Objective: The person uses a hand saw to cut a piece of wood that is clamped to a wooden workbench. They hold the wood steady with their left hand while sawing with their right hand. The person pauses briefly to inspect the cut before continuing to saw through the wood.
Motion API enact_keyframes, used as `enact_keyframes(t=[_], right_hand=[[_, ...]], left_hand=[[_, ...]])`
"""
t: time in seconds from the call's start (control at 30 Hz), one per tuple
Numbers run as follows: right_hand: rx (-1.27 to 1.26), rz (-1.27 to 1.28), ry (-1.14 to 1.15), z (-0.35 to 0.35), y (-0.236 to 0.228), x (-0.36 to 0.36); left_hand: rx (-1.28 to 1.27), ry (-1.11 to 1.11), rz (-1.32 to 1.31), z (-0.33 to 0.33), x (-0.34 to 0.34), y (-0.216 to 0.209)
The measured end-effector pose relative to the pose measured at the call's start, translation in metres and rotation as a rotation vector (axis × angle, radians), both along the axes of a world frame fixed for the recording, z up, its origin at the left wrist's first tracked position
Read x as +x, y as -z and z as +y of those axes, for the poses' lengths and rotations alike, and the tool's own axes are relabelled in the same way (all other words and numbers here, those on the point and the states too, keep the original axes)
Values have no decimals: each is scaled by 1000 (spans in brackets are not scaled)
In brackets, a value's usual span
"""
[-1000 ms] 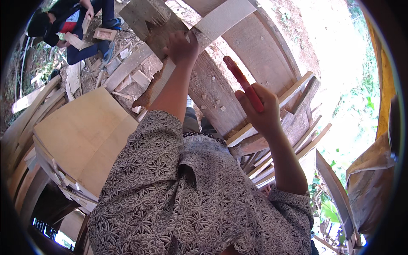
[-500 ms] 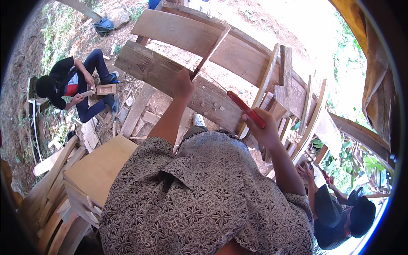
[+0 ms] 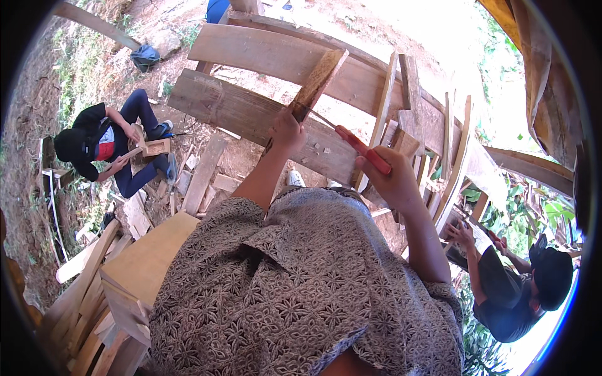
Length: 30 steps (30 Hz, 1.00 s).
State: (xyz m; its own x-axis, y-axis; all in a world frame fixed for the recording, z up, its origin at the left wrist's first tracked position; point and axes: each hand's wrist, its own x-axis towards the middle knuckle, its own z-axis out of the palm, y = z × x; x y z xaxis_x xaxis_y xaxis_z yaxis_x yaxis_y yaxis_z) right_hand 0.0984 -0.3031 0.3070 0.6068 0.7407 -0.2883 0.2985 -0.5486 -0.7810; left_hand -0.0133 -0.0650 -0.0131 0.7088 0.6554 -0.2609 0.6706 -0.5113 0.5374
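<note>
My left hand [image 3: 288,130] is closed round the lower end of a short brown wooden board [image 3: 321,78], which tilts up and away with its broad face showing. My right hand [image 3: 392,178] grips a red-handled tool with a thin blade [image 3: 365,150]. The thin dark blade points up and left, its tip close to the board's lower end. Whether tip and wood touch, I cannot tell. Beneath both hands lies a long weathered plank [image 3: 244,116] with small wood chips on it.
Behind the plank runs another wide board [image 3: 263,53]; upright slats [image 3: 381,116] stand at its right. One person [image 3: 110,138] sits at the left holding wood, another [image 3: 514,282] works at the lower right. A pale wooden panel [image 3: 153,250] and stacked offcuts [image 3: 81,301] are near my left.
The board in my left hand has turned from its narrow edge to its broad face. My left hand has shifted slightly right and down, closer to the red-handled tool.
</note>
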Motion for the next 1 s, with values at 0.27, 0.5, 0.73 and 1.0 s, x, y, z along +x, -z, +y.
enact_keyframes(t=[0.27,0.5,0.73,1.0], right_hand=[[251,45,299,-29,-9,-10],[205,170,601,-74,12,-28],[280,173,713,-121,31,-42],[416,163,637,-181,30,-28]], left_hand=[[86,-29,23,-31,-4,-33],[58,-48,218,0,4,-38],[-69,127,13,-2,9,-53],[107,43,-399,-21,-8,-66]])
